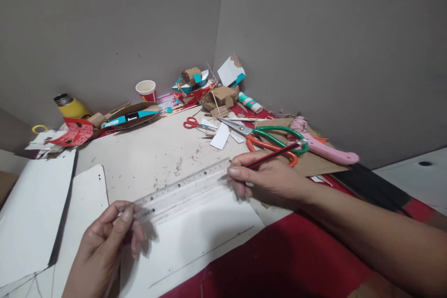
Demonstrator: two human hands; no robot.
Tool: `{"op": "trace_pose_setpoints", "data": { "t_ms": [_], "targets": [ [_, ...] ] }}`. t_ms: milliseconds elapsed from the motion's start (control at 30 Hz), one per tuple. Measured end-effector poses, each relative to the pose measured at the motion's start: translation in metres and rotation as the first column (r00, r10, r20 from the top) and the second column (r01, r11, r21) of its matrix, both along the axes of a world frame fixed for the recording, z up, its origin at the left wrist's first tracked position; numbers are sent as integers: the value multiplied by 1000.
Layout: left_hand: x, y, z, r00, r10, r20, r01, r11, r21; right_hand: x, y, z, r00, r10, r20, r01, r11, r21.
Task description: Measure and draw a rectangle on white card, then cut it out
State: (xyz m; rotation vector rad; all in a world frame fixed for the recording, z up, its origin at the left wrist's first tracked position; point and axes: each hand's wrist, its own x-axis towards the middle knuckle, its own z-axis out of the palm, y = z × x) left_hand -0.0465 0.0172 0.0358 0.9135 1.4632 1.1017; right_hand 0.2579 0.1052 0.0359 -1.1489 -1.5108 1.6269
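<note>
Head view shows a clear plastic ruler (181, 186) lying slantwise across a sheet of white card (206, 228), which rests on the pale worktop (146, 149) with its near edge over a red surface (296, 260). We note the left hand (104, 247) pressing the ruler's near end down with its fingertips, flat upon it and not closed around it. The right hand (268, 177) is closed on a red-and-black pencil (270, 156), with the tip set at the ruler's far end, touching or just beside its edge; we cannot tell which. A faint pencil line (206, 253) already runs across the card nearer the person. Just beyond the right hand lie large green-and-orange-handled scissors (272, 139), and a pink-handled tool (324, 149) beside them. Small red-handled scissors (192, 123) lie further back, with a red-and-white paper cup (146, 89), a yellow flask (71, 107) and cardboard scraps (216, 95) near the wall. In our judgement the ruler is pinned at one end only, so pencil pressure at the free end could swing it and skew the line; the card itself is unweighted and could slide.
</note>
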Motion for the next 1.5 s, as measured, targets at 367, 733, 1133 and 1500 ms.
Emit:
{"op": "trace_pose_setpoints", "data": {
  "t_ms": [367,733,1133,1500],
  "targets": [
    [-29,-2,-2,748,-289,-598,211,957,-199,16,-2,12,834,105,542,-326,886,330],
    [12,-17,-19,-176,252,-951,850,527,-18,15,0,-9,818,-160,552,-346,631,695],
    [26,-27,-27,-281,168,-945,791,599,-129,26,-16,-41,665,190,722,-683,546,485],
    [32,-19,-23,-229,164,-959,784,616,-82,21,-15,-40,707,192,681,-655,540,528]
  ]
}}
